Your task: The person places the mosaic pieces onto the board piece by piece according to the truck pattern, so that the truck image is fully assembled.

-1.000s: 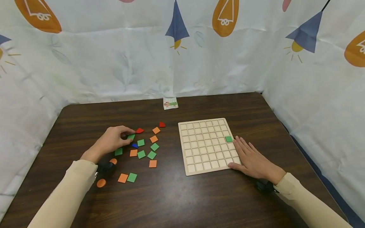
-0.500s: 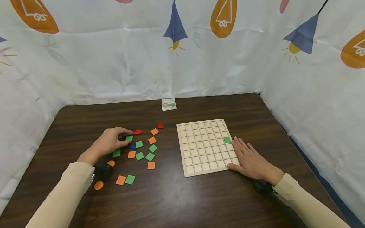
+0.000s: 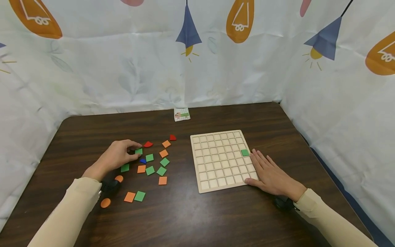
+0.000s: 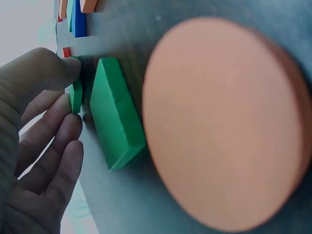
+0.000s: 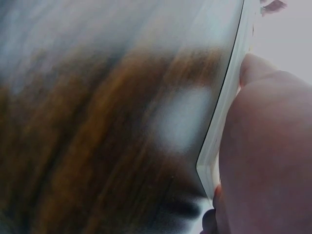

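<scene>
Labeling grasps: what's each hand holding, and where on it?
Left hand pinches a green square tile by its edges, thumb and fingertips. Right hand holds nothing; it lies flat against the wooden grid board.

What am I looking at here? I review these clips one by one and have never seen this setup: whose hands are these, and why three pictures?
No machine here: a person works with two bare hands and wears three cameras. The wide picture comes from the head, looking down at a dark wooden table. The two close, blurry ones come from the wrists.

The left hand pinches a green square tile at the edge of a scatter of loose green, orange, red and blue tiles. The left wrist view shows its fingers on that tile's edge, with an orange round piece filling the foreground.

The right hand lies flat, resting on the right edge of a wooden grid board; the right wrist view shows that edge close up. One green tile sits in the board. A small picture card lies at the far side.
</scene>
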The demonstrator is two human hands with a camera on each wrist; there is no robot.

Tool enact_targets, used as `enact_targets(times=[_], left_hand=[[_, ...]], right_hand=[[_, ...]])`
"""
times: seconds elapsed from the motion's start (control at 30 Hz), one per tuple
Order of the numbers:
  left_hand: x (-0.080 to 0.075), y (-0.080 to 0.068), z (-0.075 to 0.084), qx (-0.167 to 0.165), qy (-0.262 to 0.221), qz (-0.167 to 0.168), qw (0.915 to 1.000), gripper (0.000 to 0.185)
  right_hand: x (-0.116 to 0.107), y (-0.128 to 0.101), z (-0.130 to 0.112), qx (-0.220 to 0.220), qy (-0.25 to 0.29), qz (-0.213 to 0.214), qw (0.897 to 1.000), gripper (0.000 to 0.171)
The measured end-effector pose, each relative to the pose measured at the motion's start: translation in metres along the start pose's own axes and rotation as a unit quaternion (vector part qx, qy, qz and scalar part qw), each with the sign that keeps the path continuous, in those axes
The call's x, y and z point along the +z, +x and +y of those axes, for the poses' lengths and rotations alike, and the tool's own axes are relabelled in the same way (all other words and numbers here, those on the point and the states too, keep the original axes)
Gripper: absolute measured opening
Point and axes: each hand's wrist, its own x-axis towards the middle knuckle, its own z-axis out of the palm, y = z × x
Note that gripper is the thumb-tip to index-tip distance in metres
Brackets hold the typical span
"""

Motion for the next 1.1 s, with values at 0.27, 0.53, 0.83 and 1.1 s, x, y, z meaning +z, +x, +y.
enact_targets(times=[0.27,0.53,0.83,1.1], left_hand=[[0.0003,-0.0019,0.0001,0.003,-0.001,0.013,0.9999,0.034],[0.0018,-0.0027,-0.0007,0.007,0.001,0.022,0.9997,0.032],[0.0022,-0.0064,-0.0015,0.012,0.006,0.033,0.9994,0.030],[-0.0006,-0.0073,0.0052,0.025,-0.001,0.044,0.9987,0.030]], right_hand=[[0.0001,-0.0007,-0.0002,0.001,-0.006,0.001,1.000,0.099],[-0.0008,-0.0006,0.0005,0.002,-0.006,0.001,1.000,0.099],[0.0008,-0.0019,-0.0010,0.001,-0.008,0.001,1.000,0.099],[0.0023,-0.0007,-0.0001,0.001,-0.009,0.006,1.000,0.099]])
